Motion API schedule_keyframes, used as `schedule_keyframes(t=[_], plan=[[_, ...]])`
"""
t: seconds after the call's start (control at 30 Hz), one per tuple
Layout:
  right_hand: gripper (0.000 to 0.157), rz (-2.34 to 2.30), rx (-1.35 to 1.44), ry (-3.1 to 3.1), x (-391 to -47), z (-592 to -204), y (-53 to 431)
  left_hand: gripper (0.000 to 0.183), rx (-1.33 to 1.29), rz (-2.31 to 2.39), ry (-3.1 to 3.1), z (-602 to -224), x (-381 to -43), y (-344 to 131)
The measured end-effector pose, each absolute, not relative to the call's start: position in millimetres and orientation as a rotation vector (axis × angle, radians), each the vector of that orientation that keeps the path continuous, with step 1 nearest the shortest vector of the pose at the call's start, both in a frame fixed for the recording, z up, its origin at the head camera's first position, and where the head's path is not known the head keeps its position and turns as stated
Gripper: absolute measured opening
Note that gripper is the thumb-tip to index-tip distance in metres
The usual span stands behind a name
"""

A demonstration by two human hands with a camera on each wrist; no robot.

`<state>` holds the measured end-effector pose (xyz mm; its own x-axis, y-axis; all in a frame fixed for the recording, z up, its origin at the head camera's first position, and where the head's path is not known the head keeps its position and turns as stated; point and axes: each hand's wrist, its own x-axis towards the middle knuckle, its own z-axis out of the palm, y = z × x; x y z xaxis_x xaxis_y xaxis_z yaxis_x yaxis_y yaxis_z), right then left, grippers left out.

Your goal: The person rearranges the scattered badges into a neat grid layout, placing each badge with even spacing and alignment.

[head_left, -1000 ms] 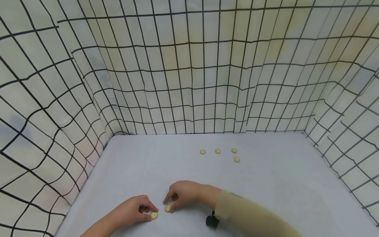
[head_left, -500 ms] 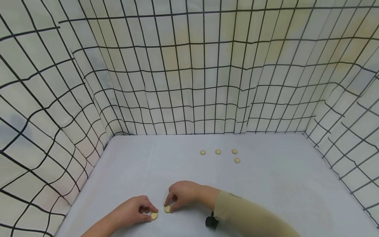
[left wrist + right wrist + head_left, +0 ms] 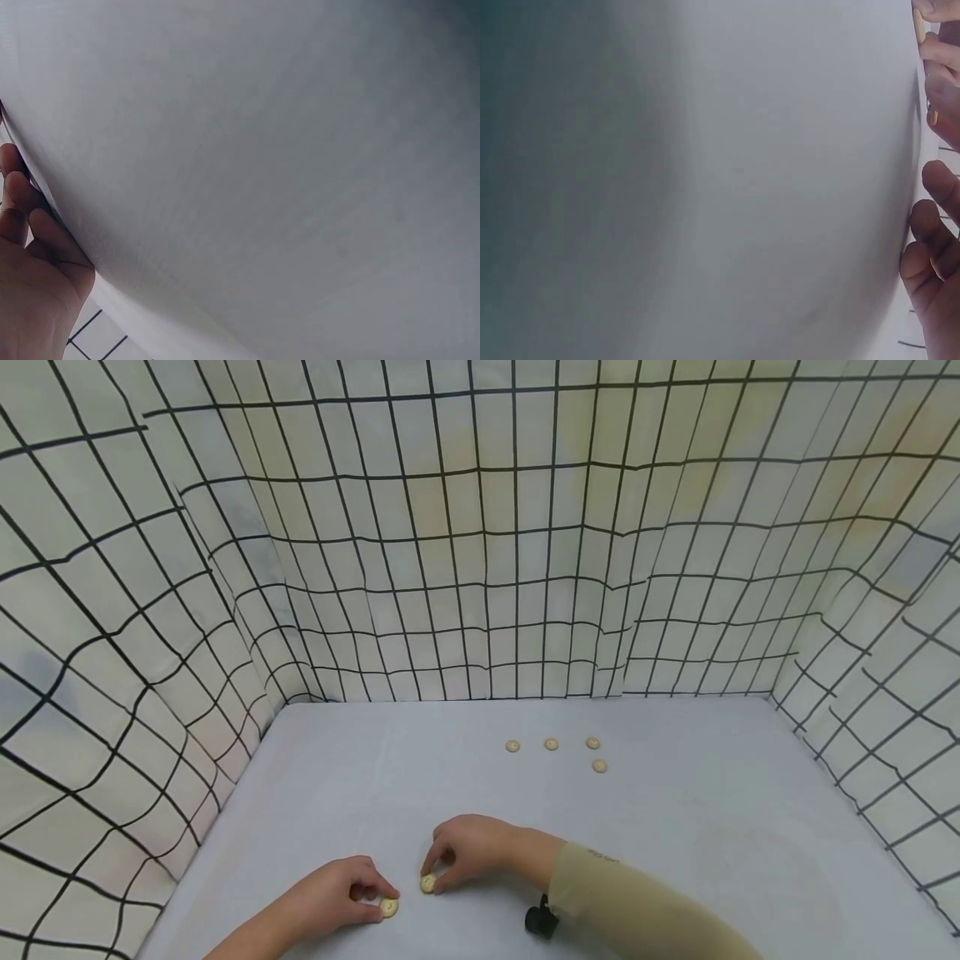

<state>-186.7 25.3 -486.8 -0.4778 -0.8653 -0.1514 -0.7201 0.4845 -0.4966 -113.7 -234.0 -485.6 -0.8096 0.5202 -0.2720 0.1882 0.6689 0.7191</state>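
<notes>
The left hand (image 3: pixel 333 895) pinches a cream button (image 3: pixel 388 907) between thumb and finger; just beside it, the right hand (image 3: pixel 468 850) pinches another button (image 3: pixel 427 883), both apparently resting on the tabletop (image 3: pixel 675 827). Four more buttons (image 3: pixel 551 744) lie beyond the hands.

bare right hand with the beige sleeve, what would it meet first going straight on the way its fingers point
Beyond the round cream button it pinches, the bare right hand would probably first meet the second round cream button, held by the bare left hand, though depth is unclear.
</notes>
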Motion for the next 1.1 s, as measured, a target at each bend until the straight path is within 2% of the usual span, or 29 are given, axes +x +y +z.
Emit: schedule_keyframes(t=[0.67,1.1], plan=[[0.02,-0.624,-1.087,2.52,-210,-480,70,0.018,0.532,0.957,2.434,-485,-112,-234],[0.019,-0.675,-0.818,2.612,-240,-474,139,0.019,0.549,0.946,2.438,-483,-112,-235]])
